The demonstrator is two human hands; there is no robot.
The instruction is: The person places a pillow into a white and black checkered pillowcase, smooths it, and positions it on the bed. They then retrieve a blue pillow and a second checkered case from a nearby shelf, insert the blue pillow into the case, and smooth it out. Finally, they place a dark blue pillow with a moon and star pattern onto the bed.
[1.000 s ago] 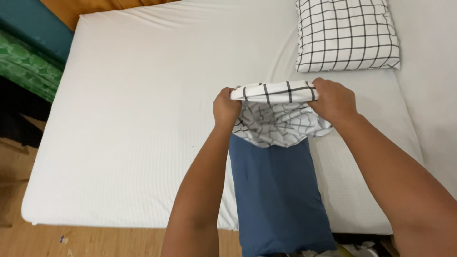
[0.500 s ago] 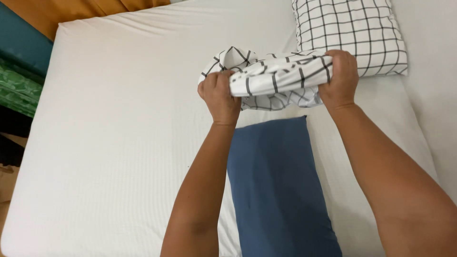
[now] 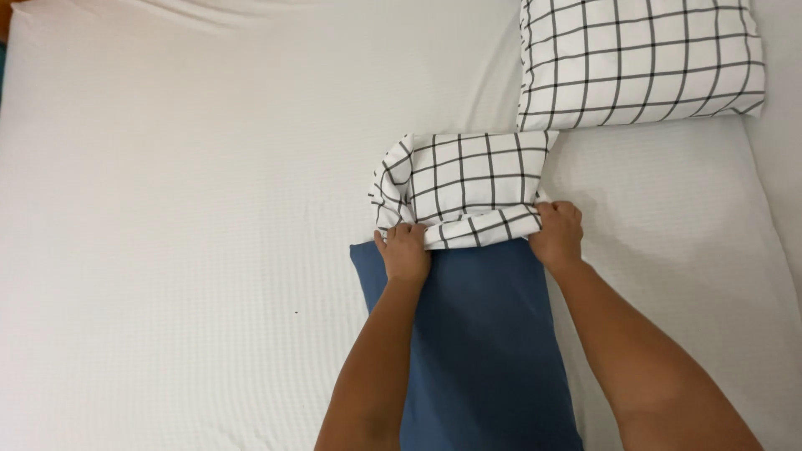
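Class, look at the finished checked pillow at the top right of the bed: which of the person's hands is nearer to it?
Right. The right hand grips the checked pillowcase just below the checked pillow; the left hand grips farther left, clearly farther away.

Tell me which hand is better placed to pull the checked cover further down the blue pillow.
Neither clearly. The left hand and right hand each grip one corner of the checked pillowcase opening, at the top end of the blue pillow. The left sits slightly lower over the pillow's corner, so it probably leads.
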